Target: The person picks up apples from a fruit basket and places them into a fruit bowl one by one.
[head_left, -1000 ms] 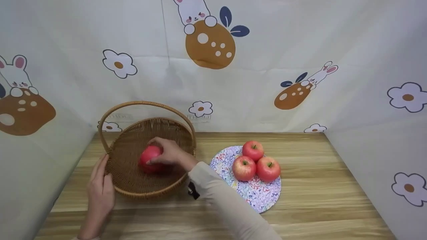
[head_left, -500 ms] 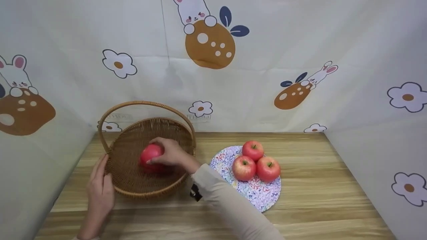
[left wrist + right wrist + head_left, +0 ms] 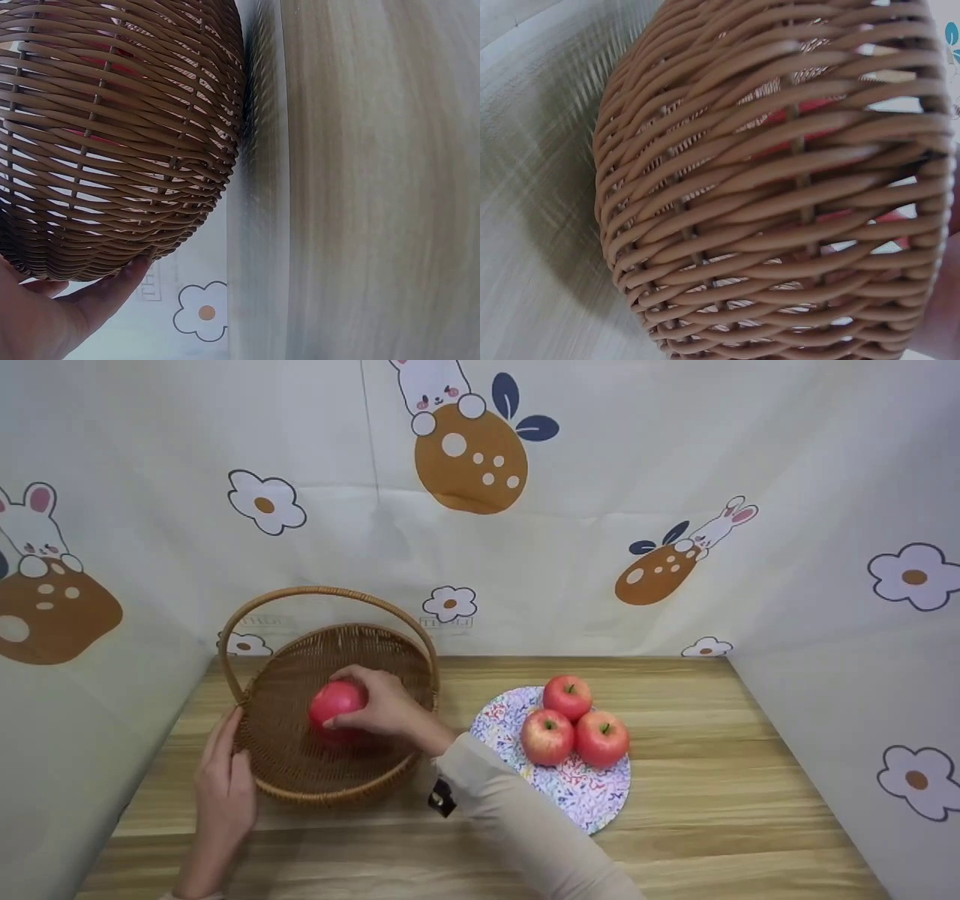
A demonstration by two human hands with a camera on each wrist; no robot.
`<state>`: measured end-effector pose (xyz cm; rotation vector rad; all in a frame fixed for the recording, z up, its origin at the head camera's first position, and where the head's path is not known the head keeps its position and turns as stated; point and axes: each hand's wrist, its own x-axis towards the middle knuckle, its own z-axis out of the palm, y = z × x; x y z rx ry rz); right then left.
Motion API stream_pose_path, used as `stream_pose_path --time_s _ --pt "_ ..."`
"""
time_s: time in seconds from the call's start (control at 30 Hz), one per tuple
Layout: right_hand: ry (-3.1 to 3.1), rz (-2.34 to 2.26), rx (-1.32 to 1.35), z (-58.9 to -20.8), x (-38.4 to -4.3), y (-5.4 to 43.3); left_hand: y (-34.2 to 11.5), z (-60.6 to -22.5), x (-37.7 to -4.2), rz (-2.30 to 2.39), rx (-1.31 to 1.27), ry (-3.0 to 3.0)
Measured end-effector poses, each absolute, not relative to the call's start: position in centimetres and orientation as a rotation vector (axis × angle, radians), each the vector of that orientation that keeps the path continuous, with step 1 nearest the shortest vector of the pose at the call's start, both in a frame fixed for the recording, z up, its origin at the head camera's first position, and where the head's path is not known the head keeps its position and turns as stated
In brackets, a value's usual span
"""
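Note:
A round wicker basket (image 3: 300, 769) with a tall arched handle stands on the left of the table. My right hand (image 3: 386, 703) reaches over its right rim and grips a red apple (image 3: 335, 703) inside, thumb on the near side and fingers over the top. A darker red patch shows just below that apple. Through the weave in the right wrist view, bits of red (image 3: 795, 124) are visible. My left hand (image 3: 225, 787) rests against the basket's left outer side, fingers fairly straight along it. In the left wrist view the left hand's fingertips touch the weave.
A round, colourfully patterned plate (image 3: 592, 802) lies right of the basket, under my right forearm's far side. On it sit three red apples (image 3: 568, 697). A printed cloth (image 3: 562, 577) encloses the wood-grain table (image 3: 705, 802) at the back and sides.
My right hand stays inside the basket with the apple, which has risen slightly and shifted a little left. The right sleeve has slid slightly right. The left hand keeps its place on the basket.

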<state>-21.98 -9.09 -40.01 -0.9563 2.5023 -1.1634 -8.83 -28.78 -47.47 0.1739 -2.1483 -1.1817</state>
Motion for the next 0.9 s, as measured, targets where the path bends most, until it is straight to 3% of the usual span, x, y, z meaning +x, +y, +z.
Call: stream_pose_path --time_s 0.9 --pt "2.465 -1.318 -0.904 -39.2 -20.0 -8.3 -28.9 -47.5 -8.9 -1.206 0.14 -2.134"
